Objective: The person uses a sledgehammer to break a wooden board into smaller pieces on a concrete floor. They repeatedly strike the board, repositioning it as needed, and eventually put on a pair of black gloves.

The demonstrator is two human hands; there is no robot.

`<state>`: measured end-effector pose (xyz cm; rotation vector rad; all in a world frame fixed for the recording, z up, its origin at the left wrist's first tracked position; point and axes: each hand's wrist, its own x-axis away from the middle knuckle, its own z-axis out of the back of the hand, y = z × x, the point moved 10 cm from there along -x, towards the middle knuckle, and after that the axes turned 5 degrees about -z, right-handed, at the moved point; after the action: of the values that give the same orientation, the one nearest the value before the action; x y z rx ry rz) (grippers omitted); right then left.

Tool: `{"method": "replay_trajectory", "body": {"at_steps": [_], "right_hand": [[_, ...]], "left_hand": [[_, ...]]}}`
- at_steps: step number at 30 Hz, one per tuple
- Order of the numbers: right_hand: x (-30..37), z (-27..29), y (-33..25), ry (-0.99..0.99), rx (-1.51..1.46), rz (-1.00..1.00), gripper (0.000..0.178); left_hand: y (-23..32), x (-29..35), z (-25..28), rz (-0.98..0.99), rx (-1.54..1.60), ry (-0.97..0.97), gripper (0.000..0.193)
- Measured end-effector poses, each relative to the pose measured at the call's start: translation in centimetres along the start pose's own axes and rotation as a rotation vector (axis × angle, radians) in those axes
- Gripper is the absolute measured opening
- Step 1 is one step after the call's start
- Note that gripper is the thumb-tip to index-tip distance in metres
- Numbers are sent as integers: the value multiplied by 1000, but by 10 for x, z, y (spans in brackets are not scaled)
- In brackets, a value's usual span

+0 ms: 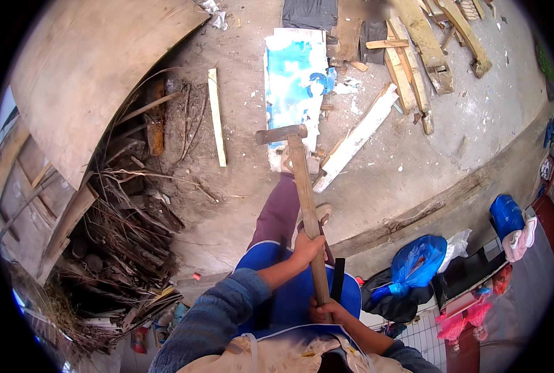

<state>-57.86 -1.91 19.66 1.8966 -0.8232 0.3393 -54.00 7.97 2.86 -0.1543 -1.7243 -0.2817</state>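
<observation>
My left hand (308, 250) is wrapped round the middle of a long wooden axe handle, and my right hand (328, 310) grips its lower end close to my body. The axe (305, 180) points away from me, its dark metal head (281, 133) over the near end of a blue-and-white board (292, 81). Whether the head touches the board cannot be told. The board lies on the ground with a torn, flaking surface. My left leg, in purple trousers (278, 211), reaches to the board's near end. Beside it stands my other foot in a sandal (317, 216).
A white-painted plank (358, 140) lies right of the board, a narrow wood strip (216, 118) left. Several timbers (423, 46) are at the far right. Branches and sticks (134, 239) pile up beside a large leaning plywood sheet (102, 68). A concrete ledge (414, 224) and blue bag (418, 261) are right.
</observation>
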Motion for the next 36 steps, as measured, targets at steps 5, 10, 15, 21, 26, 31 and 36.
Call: {"method": "replay_trajectory", "body": {"at_steps": [5, 10, 15, 21, 26, 31, 36], "right_hand": [[-101, -68, -78, 163, 11, 55, 10], [-112, -26, -50, 183, 72, 131, 13], [-85, 55, -56, 380, 395, 270, 15], [-12, 149, -99, 1045, 1421, 769, 30], [4, 144, -99, 1187, 1575, 892, 41], [-1, 156, -84, 1126, 1565, 1001, 35], [-17, 190, -95, 1206, 1307, 841, 33]], "left_hand": [[33, -97, 50, 225, 33, -118, 20], [5, -85, 72, 169, -150, -95, 18], [-38, -81, 63, 9, -48, 19, 25], [-80, -59, 24, -10, 165, -65, 37], [-99, -51, 14, -11, 189, -73, 27], [-96, -28, 5, -109, 275, -348, 22], [-84, -45, 7, -92, 249, -193, 21]]}}
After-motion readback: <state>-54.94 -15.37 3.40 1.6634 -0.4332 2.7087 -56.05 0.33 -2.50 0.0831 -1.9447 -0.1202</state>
